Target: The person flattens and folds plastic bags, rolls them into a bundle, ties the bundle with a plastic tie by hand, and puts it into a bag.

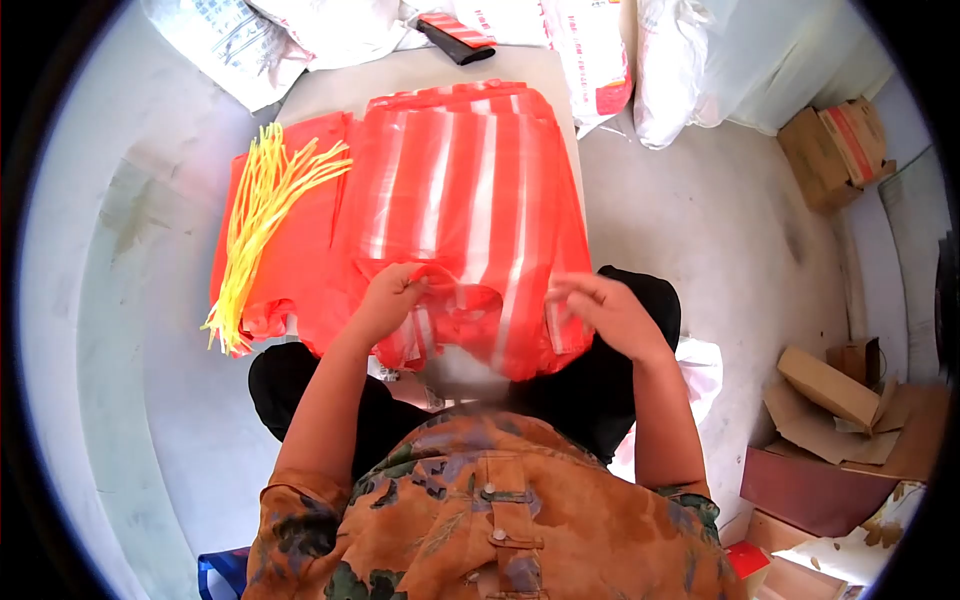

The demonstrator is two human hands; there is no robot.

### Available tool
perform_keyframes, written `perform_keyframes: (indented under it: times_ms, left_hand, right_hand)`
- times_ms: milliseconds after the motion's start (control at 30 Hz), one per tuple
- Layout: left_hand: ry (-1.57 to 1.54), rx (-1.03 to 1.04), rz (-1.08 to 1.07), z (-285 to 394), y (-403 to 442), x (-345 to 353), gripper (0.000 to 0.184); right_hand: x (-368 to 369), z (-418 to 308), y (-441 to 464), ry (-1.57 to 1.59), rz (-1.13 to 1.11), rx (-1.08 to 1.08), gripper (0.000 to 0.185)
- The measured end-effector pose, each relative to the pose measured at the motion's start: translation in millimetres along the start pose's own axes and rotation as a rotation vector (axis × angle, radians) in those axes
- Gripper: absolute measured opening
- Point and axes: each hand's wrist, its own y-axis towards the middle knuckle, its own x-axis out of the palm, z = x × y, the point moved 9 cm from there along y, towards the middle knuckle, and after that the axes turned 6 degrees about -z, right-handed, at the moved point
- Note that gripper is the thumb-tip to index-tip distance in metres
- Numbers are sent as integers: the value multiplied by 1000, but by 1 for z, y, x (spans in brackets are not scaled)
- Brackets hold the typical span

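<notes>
A stack of red plastic bags with pale stripes [460, 190] lies in front of me, its near edge hanging towards my lap. My left hand [390, 300] pinches the near edge of the top bag, by a curved cut-out. Over the stack's right near corner is my right hand [605, 312], fingers stretched out and slightly blurred, with nothing visible in them. Left of the striped stack lies a plainer red stack of plastic [312, 225]. A bundle of yellow strips [262, 215] rests across it.
The stacks lie on a pale table [400, 72] over my knees. White printed sacks [590, 50] stand behind it. A black and red-striped piece [458, 42] lies at the far edge. Cardboard boxes [825, 150] stand far right, and an opened carton [835, 410] sits near right.
</notes>
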Motion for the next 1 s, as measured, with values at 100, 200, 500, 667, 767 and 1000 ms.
perform_keyframes:
  times_ms: [100, 200, 500, 667, 767, 1000]
  left_hand:
    - [54, 60, -13, -3, 2, -1, 22]
    - [1, 24, -60, -9, 4, -2, 22]
    - [-140, -72, -70, -18, 2, -4, 25]
    - [-275, -151, -80, -19, 3, -5, 26]
    - [-315, -147, -93, -22, 4, -5, 26]
    - [-283, -98, -101, -19, 2, -3, 24]
  right_hand:
    - [-22, 11, 5, 9, 327, -30, 47]
    - [-25, 40, 28, 37, 409, -84, 49]
    - [-37, 43, 62, -113, 475, -145, 47]
    - [-18, 10, 63, 27, 399, -28, 49]
    - [-5, 10, 69, 42, 245, 2, 50]
    - [33, 22, 48, 240, -155, -25, 57]
